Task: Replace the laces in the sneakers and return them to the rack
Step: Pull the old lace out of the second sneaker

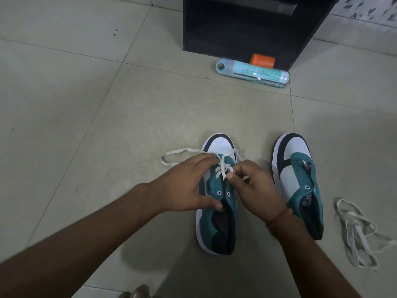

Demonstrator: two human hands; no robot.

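Left hand [184,186] fingers [206,157] curled, holding white lace [223,168] over teal sneaker [217,211]. Right hand [255,188] fingers [233,176] pinching same lace. Second sneaker [298,181] unlaced, right of fingers.

Ahead of you: teal tube-shaped case [252,73] lying on pale tiled floor [86,104], orange cylinder [262,60] touching its far side. Both sit against base of black cabinet [240,26]. Patterned wall [369,9] at your upper right.
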